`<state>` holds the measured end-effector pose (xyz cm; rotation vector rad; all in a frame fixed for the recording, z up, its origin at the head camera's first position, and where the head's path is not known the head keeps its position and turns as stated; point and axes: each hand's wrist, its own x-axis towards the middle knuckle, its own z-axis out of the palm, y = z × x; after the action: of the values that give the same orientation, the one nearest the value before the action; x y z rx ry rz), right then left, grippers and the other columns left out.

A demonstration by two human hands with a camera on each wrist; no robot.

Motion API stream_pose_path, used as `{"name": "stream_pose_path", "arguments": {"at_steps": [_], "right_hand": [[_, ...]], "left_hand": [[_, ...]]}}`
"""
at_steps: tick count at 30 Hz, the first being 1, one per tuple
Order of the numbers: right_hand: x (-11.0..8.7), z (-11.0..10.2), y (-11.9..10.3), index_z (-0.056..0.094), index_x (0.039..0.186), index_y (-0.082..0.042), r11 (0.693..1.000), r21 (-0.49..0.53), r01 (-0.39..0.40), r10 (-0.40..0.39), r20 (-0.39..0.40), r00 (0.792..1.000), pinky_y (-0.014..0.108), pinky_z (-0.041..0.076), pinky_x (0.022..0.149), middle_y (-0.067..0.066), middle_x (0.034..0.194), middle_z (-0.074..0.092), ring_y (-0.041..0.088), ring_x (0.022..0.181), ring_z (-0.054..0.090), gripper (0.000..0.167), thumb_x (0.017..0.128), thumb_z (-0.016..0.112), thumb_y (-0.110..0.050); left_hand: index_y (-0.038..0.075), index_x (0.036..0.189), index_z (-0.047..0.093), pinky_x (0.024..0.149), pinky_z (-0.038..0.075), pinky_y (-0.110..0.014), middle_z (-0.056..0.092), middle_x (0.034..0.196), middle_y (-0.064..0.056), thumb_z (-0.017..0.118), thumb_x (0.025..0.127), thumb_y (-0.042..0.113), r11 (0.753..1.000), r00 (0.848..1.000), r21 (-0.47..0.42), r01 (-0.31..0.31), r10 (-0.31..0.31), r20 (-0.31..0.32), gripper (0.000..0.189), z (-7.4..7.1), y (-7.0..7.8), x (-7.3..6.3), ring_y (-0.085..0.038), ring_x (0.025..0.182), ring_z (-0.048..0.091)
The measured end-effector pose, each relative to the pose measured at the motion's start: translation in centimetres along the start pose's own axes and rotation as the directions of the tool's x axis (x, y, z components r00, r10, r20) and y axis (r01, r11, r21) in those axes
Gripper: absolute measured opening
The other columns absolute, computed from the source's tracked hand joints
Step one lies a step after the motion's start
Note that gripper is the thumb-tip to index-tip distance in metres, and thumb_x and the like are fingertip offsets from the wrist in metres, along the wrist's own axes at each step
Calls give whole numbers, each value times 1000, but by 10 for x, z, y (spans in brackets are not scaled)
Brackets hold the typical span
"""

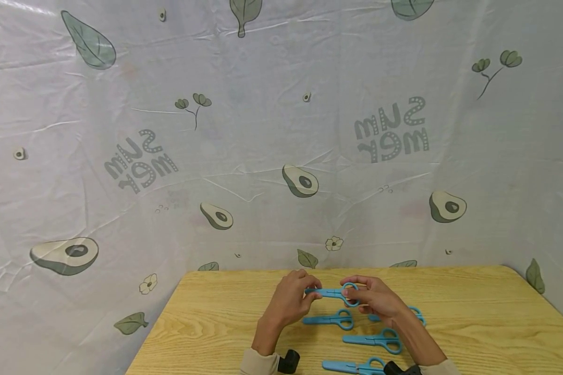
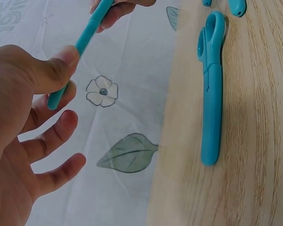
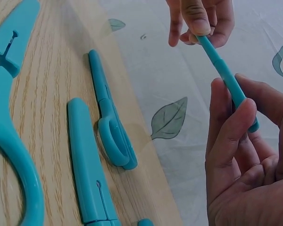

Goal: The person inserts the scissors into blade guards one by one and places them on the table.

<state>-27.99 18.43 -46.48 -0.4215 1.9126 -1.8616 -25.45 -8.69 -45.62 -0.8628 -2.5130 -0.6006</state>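
Both hands hold one pair of blue scissors (image 1: pixel 330 293) above the table, its blades covered by a blue sheath. My left hand (image 1: pixel 288 299) pinches the sheathed tip between thumb and index finger; in the left wrist view the other fingers (image 2: pixel 61 132) are spread apart. At the handle loops, my right hand (image 1: pixel 375 297) grips with thumb and fingers, and the right wrist view shows the scissors (image 3: pixel 228 80) edge-on. Just below the hands lies another sheathed pair of scissors (image 1: pixel 326 320), untouched. Part of a further pair (image 1: pixel 417 315) is hidden behind the right wrist.
More sheathed blue scissors lie nearer the front: one pair (image 1: pixel 370 340) below the right forearm's left side, another pair (image 1: pixel 352 366) at the bottom edge. The wooden table (image 1: pixel 216 312) ends at a printed sheet (image 1: pixel 262 219) hanging behind it.
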Motion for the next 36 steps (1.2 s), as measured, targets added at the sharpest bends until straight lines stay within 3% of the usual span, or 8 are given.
{"name": "stream_pose_path", "arguments": {"at_steps": [11, 21, 31, 36], "right_hand": [[-1, 1, 0, 63, 143, -8, 999, -30, -15, 15, -11, 1000, 24, 55, 68, -7, 94, 76, 11, 90, 71, 44, 106, 71, -30], [-3, 1, 0, 62, 145, -6, 999, -33, -18, 18, -14, 1000, 28, 57, 73, -7, 95, 74, 12, 90, 69, 45, 107, 69, -29], [-8, 2, -3, 61, 143, -4, 1000, -27, -6, 7, 41, 999, 31, 59, 76, -6, 95, 76, 14, 92, 71, 43, 108, 69, -28], [-10, -1, -1, 59, 145, -1, 999, -53, -14, 15, 24, 1000, 34, 60, 80, -2, 101, 78, 17, 95, 74, 45, 109, 66, -27]], "left_hand": [[17, 108, 79, 82, 55, -28, 71, 100, -4, 76, 102, 25, 997, 1000, -74, 13, -13, 8, 11, -1, -2, -2, -23, 95, 67], [18, 108, 79, 82, 54, -28, 70, 100, -1, 76, 102, 26, 996, 1000, -82, 22, -21, 11, 10, -3, -2, -3, -20, 95, 65], [19, 106, 78, 84, 54, -27, 71, 101, 2, 76, 101, 27, 996, 999, -74, 41, -39, 26, 9, -6, -2, -7, -15, 96, 64], [18, 104, 78, 83, 55, -28, 71, 100, 2, 77, 100, 26, 997, 1000, -76, 10, -10, -1, 9, -9, -5, -10, -15, 95, 65]]}}
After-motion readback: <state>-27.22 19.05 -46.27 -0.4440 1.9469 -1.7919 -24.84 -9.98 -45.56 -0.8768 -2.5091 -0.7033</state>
